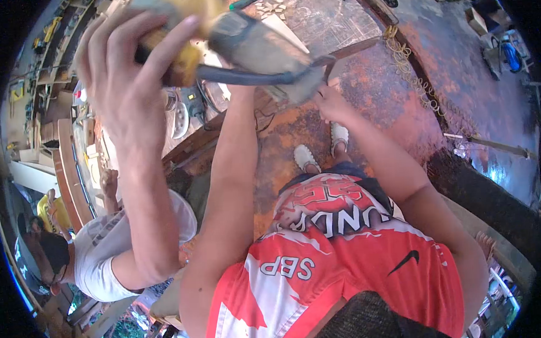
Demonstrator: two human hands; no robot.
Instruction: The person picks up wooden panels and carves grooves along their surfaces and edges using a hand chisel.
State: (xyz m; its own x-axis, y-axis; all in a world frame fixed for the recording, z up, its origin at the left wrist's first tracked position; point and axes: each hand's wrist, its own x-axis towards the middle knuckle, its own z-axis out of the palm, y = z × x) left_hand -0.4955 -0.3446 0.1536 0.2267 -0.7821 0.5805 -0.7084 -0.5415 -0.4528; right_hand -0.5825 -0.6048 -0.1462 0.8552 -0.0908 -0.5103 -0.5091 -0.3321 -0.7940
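Head view: shows a yellow power tool [208, 7] held up close to the camera in a co-worker's hand [124, 79], with a grey bag [263, 50] slanting down toward the right hand [335, 107]. Has the right fingers [321, 97] curled in narrowly at the bag's lower end; cannot tell whether touching or gripping. Hides the left hand behind the tool, so cannot tell its fingers' state; leaves the left forearm [234, 128] visible just below. Puts the bench [331, 24] beyond, with small wood pieces [272, 9] near its far side and its near edge running behind the bag. Gives open floor [380, 82] right of the right hand, as far as the coiled hose [402, 57].
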